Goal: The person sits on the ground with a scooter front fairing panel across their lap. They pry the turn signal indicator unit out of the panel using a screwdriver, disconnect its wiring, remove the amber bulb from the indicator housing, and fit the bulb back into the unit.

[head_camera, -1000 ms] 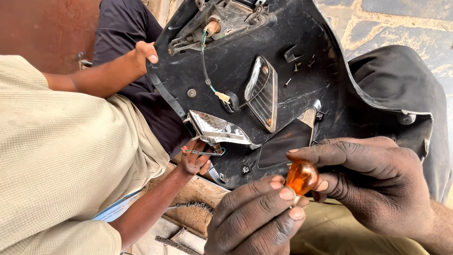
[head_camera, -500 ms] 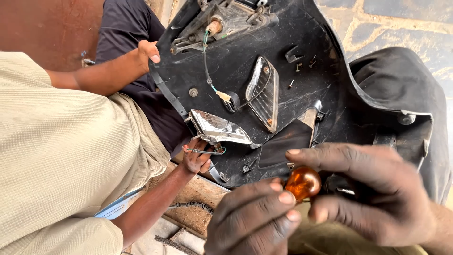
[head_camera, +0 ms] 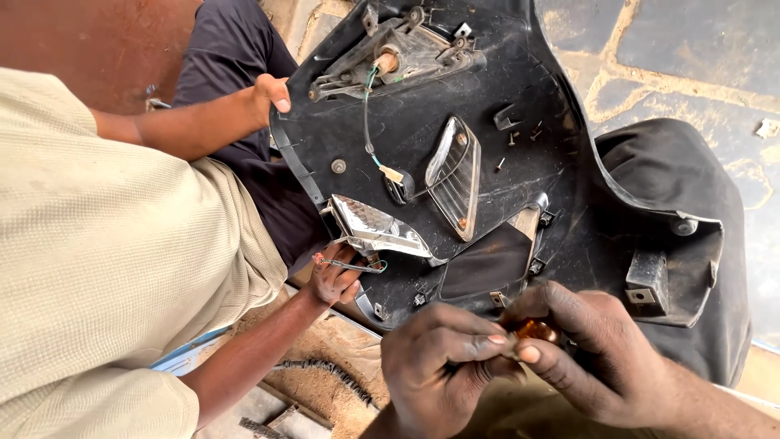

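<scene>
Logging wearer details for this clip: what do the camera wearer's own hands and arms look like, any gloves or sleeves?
Both are bare: the left hand and right hand wear no gloves, rings or watch. No sleeve shows on either wrist or forearm. Fingernails are short and unpainted. The nearby cream-shirted co-worker's hands are separate.

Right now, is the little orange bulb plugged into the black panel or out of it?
Out. The small orange glass bulb is pinched between the left hand and right hand, off the black plastic panel.

Matt black plastic panel (head_camera: 520,162) | glossy amber bulb (head_camera: 536,329) | shiny chrome reflector (head_camera: 378,229) | ribbed beige cloth shirt (head_camera: 106,268)
</scene>
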